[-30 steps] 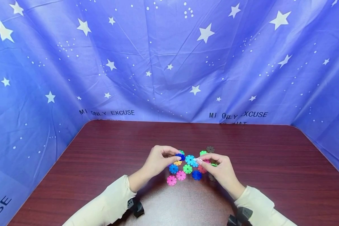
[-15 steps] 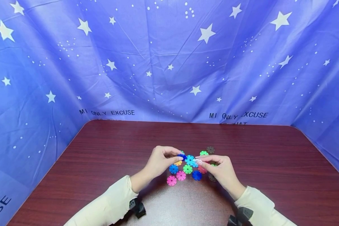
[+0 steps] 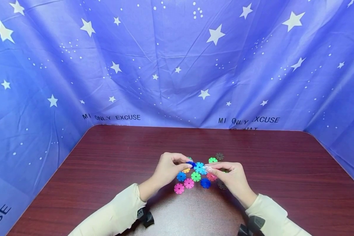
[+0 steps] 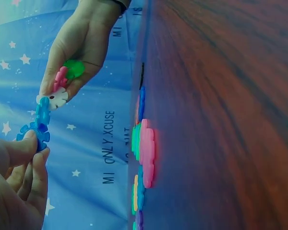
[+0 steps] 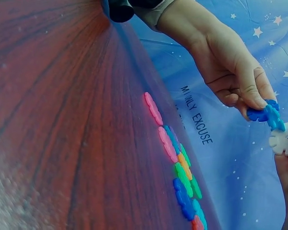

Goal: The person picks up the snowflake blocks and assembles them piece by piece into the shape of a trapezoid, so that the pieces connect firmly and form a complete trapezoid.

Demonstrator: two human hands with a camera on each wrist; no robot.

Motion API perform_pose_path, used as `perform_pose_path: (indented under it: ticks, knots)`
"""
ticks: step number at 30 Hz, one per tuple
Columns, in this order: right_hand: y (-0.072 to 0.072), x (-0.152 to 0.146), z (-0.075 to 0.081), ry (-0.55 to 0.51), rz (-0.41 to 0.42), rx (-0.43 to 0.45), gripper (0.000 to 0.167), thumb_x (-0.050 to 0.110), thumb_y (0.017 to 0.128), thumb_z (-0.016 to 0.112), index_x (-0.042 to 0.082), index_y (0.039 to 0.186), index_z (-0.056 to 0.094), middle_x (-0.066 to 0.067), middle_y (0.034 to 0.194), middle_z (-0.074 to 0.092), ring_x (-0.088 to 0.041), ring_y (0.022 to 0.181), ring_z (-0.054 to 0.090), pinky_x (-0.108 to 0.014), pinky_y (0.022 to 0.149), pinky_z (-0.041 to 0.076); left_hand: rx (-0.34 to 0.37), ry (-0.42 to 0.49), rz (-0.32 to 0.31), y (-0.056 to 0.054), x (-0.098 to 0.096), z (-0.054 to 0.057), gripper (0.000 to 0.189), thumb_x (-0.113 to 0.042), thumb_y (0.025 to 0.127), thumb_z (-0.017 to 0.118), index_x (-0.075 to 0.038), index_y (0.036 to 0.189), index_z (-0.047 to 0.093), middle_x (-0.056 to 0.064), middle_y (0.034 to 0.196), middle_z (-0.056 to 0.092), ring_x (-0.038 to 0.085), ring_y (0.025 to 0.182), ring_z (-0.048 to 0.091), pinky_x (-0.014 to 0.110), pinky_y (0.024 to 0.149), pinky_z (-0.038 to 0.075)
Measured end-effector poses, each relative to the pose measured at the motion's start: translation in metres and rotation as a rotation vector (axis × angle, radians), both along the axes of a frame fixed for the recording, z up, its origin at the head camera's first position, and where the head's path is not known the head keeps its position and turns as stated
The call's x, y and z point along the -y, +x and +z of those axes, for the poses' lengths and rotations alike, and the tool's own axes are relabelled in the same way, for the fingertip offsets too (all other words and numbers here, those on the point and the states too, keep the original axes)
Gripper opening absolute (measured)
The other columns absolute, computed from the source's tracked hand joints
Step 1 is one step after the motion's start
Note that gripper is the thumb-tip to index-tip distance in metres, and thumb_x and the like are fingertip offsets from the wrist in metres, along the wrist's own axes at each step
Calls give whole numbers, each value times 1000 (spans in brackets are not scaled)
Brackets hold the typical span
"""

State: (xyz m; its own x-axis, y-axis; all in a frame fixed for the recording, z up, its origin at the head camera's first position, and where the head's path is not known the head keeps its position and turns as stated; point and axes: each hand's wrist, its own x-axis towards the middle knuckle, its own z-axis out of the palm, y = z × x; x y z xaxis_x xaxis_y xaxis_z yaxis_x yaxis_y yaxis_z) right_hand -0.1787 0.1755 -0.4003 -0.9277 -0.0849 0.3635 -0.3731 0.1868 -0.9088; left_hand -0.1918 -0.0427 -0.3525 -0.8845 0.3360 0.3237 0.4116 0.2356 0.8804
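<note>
My left hand [image 3: 166, 170] pinches a dark blue notched plastic disc [image 3: 191, 164] between thumb and fingers. Its edge meets a light blue notched disc [image 3: 199, 167]. Opposite, my right hand [image 3: 232, 178] pinches a white notched disc [image 4: 56, 99], which is joined to the light blue one. A pink disc [image 4: 61, 78] and a green disc [image 4: 75, 69] continue the chain inside the right hand, partly covered by its fingers. Both wrist views show the chain raised above the table. Whether the dark blue disc is slotted in or only touching, I cannot tell.
Below the hands, several loose discs lie flat on the dark red wooden table [image 3: 121, 147], among them pink [image 3: 179, 188], blue [image 3: 205, 183], green [image 3: 195, 176] and brown [image 3: 219, 156] ones. A blue star-printed cloth [image 3: 165, 49] hangs behind the table.
My left hand has shifted slightly right, bringing the dark blue disc from apart to against the light blue one. The right hand has stayed nearly still; the loose discs have not moved.
</note>
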Motion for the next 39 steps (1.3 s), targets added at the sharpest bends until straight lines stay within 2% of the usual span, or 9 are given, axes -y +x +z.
perform_pose_path:
  ticks: [3, 6, 9, 13, 21, 25, 29, 36, 39]
  knots:
    - [1, -1, 1, -10, 6, -5, 10, 9, 80, 74, 1, 86, 76, -11, 90, 73, -17, 83, 69, -32, 64, 57, -6, -2, 18, -5, -3, -11, 8, 0, 76, 75, 2, 85, 74, 13, 78, 71, 26, 61, 61, 17, 51, 44]
    - [1, -1, 2, -16, 0, -4, 11, 8, 80, 75, -1, 86, 75, -8, 87, 73, -16, 81, 69, -31, 65, 57, -3, -1, 30, -13, -5, -23, 10, -3, 76, 76, -2, 85, 75, 10, 78, 72, 24, 61, 61, 17, 52, 44]
    - [0, -2, 2, -11, -8, 13, 11, 6, 80, 74, -3, 87, 74, -5, 83, 73, -13, 78, 68, -29, 64, 56, -5, 20, 10, -15, -4, -27, 12, -6, 76, 77, -3, 88, 76, 9, 79, 72, 21, 60, 61, 18, 52, 46]
    - [-2, -4, 1, 23, -17, 63, 12, 8, 80, 74, -2, 88, 74, -3, 82, 73, -11, 76, 66, -29, 64, 55, 41, 32, -30, -17, -2, -28, 14, -8, 79, 75, -3, 92, 75, 10, 80, 72, 27, 65, 64, 18, 54, 48]
    - [-6, -10, 3, 214, 21, 62, 15, 20, 82, 74, 9, 92, 76, -1, 84, 73, -9, 76, 65, -26, 66, 54, 137, 36, -85, -20, -1, -25, 18, -2, 80, 73, 3, 97, 73, 17, 85, 72, 20, 70, 68, 25, 60, 55]
    - [-7, -11, 4, 218, 123, 83, 18, 18, 84, 72, 6, 97, 74, -6, 84, 72, -7, 68, 62, -25, 55, 52, 190, 85, -119, -20, -3, -26, 20, 0, 80, 72, 7, 99, 70, 21, 86, 71, 32, 74, 69, 38, 65, 57]
    - [-7, -10, 5, 174, 232, 124, 22, 13, 85, 70, -1, 103, 71, -11, 91, 71, -6, 68, 62, -23, 53, 51, 247, 134, -131, -18, -7, -27, 20, 2, 80, 71, 10, 99, 69, 24, 86, 70, 42, 75, 67, 47, 68, 56]
    - [-4, -3, 5, 133, 209, 156, 21, 11, 84, 70, -5, 97, 71, -11, 83, 71, -4, 65, 62, -22, 54, 51, 308, 132, -111, -14, -16, -28, 17, 0, 79, 72, 7, 95, 71, 19, 85, 71, 17, 71, 69, 43, 67, 57]
    - [-3, -2, 3, 114, 189, 173, 21, 9, 84, 71, -8, 95, 70, -8, 80, 71, -4, 63, 61, -23, 54, 52, 315, 120, -118, -14, -16, -29, 19, 0, 79, 73, 7, 96, 70, 18, 85, 71, 20, 72, 69, 44, 68, 56]
